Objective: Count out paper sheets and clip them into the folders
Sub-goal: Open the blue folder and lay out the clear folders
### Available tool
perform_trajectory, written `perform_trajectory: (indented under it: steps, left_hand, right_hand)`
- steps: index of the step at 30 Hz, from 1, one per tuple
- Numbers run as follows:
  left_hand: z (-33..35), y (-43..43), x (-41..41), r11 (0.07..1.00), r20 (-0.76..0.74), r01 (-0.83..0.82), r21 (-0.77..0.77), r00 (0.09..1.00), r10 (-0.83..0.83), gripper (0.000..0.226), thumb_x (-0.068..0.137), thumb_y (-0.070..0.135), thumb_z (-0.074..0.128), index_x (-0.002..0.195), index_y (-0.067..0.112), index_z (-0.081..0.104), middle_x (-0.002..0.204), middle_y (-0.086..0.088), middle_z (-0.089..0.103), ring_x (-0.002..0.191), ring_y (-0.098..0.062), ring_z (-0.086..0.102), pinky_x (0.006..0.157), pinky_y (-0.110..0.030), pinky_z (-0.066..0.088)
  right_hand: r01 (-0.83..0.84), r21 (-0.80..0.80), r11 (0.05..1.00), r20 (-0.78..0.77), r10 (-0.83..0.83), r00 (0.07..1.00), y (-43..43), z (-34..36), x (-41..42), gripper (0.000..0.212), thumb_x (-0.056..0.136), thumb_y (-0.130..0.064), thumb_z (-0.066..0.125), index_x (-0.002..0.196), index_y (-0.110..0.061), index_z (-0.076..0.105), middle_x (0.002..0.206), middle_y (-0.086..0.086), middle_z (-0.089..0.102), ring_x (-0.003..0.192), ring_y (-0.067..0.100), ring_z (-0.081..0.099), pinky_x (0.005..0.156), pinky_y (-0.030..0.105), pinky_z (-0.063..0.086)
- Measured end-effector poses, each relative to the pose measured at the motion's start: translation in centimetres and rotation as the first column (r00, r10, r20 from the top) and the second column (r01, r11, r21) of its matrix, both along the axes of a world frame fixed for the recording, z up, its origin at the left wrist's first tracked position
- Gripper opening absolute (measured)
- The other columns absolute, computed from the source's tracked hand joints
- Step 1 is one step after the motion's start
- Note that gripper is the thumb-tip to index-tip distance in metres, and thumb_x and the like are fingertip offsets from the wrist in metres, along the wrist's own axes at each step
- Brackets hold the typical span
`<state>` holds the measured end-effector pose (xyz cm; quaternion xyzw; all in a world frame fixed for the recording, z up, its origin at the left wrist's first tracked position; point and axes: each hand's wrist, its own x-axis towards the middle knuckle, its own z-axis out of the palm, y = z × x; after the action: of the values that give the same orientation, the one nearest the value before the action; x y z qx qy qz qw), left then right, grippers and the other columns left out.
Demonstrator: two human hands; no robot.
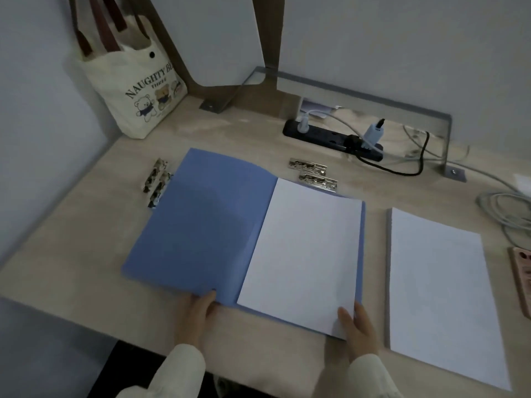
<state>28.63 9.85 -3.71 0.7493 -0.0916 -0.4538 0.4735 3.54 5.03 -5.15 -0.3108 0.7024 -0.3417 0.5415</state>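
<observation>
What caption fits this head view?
Left hand grips an open blue folder; right hand rests on its sheets, beside a paper stack.

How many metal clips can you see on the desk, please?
4. One clip and a second lie by the blue folder's top-left edge; a third and fourth lie beyond its white sheets. Others may be hidden beneath.

Fingertips of left hand [199, 313] under blue folder [201, 225] cover; pink object [521, 280] partly beyond right edge.
</observation>
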Motion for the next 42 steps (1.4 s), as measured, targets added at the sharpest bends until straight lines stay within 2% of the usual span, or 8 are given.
perform_trajectory:
  steps: [8,16,21,24,29,33,39,42]
  left_hand:
    - [-0.9,0.4,-2.0,0.963,0.138,0.268,0.017,0.954,-0.267,0.019,0.087,0.013,0.060,0.105,0.013,0.054,0.104,-0.003,0.061,0.098,-0.019,0.055,0.084,-0.024,0.034]
    - [-3.1,0.7,-1.8,0.786,0.551,0.587,0.193,0.598,-0.582,0.023,0.092,0.020,0.047,0.072,0.011,0.053,0.075,-0.013,0.060,0.073,-0.027,0.055,0.067,-0.026,0.034]
    - [-2.2,0.4,-2.2,0.757,0.592,0.610,0.234,0.529,-0.608,0.025,0.095,0.019,0.042,0.104,0.005,0.061,0.107,-0.013,0.063,0.090,-0.027,0.058,0.077,-0.028,0.039]
    - [-1.6,0.1,-2.2,0.727,0.571,0.671,0.143,0.544,-0.615,0.046,0.094,0.012,0.041,0.139,0.007,0.036,0.137,-0.007,0.048,0.123,-0.026,0.048,0.104,-0.030,0.035]
    - [-3.7,0.0,-1.3,0.498,0.711,0.841,0.213,0.216,-0.669,0.091,0.083,0.000,0.051,0.144,0.033,-0.007,0.151,0.022,0.012,0.134,-0.008,0.027,0.110,-0.019,0.025]
    - [-3.4,-0.1,-1.3,0.374,0.715,0.839,0.396,-0.026,-0.698,0.112,0.056,0.009,0.066,0.147,0.022,0.001,0.142,0.004,0.032,0.121,-0.008,0.036,0.101,-0.024,0.023]
    - [-3.6,0.2,-1.6,0.277,0.653,0.807,0.521,-0.168,-0.739,0.091,0.067,0.029,0.043,0.147,0.018,0.002,0.141,0.000,0.036,0.126,-0.013,0.034,0.100,-0.035,0.023]
    - [-3.9,-0.2,-2.0,0.296,0.639,0.772,0.562,-0.178,-0.749,0.075,0.069,0.035,0.035,0.142,0.019,0.031,0.141,-0.004,0.048,0.127,-0.015,0.034,0.100,-0.029,0.037]
  right_hand:
    - [-0.023,-0.004,1.000,-0.133,0.022,0.991,1.1,-1.0,0.8,0.022,0.091,-0.005,0.047,0.113,-0.006,0.053,0.120,0.016,0.058,0.111,0.033,0.052,0.094,0.036,0.039]
    - [-0.068,0.065,0.996,0.002,0.068,0.998,0.9,-1.2,-0.3,0.028,0.092,-0.002,0.043,0.119,-0.006,0.051,0.121,0.017,0.058,0.110,0.033,0.054,0.094,0.038,0.042]
    - [-0.031,0.060,0.998,0.074,0.026,0.997,0.8,-1.1,-0.7,0.029,0.090,0.003,0.042,0.114,-0.008,0.053,0.113,0.013,0.058,0.100,0.029,0.054,0.082,0.033,0.045]
    - [-0.038,0.035,0.999,0.082,0.035,0.996,1.1,-0.7,-0.4,0.027,0.090,0.004,0.042,0.108,-0.012,0.054,0.114,0.014,0.059,0.102,0.030,0.054,0.091,0.037,0.041]
    - [-0.033,0.106,0.994,0.220,0.008,0.975,0.7,0.0,-0.8,0.028,0.094,-0.017,0.043,0.119,-0.011,0.055,0.108,0.009,0.066,0.093,0.023,0.063,0.082,0.032,0.048]
    - [0.040,0.180,0.983,0.417,-0.113,0.902,0.0,0.6,-1.7,0.046,0.100,-0.026,0.028,0.082,-0.024,0.071,0.064,-0.009,0.070,0.057,0.002,0.067,0.053,0.015,0.053]
    - [0.127,0.265,0.956,0.452,-0.239,0.859,-0.3,0.4,-2.0,0.053,0.083,-0.063,0.035,0.101,-0.024,0.065,0.092,0.003,0.076,0.088,0.024,0.069,0.070,0.032,0.059]
    - [0.138,0.300,0.944,0.447,-0.267,0.854,-0.4,0.8,-1.8,0.051,0.083,-0.057,0.044,0.109,-0.018,0.062,0.103,0.009,0.071,0.100,0.030,0.063,0.075,0.034,0.057]
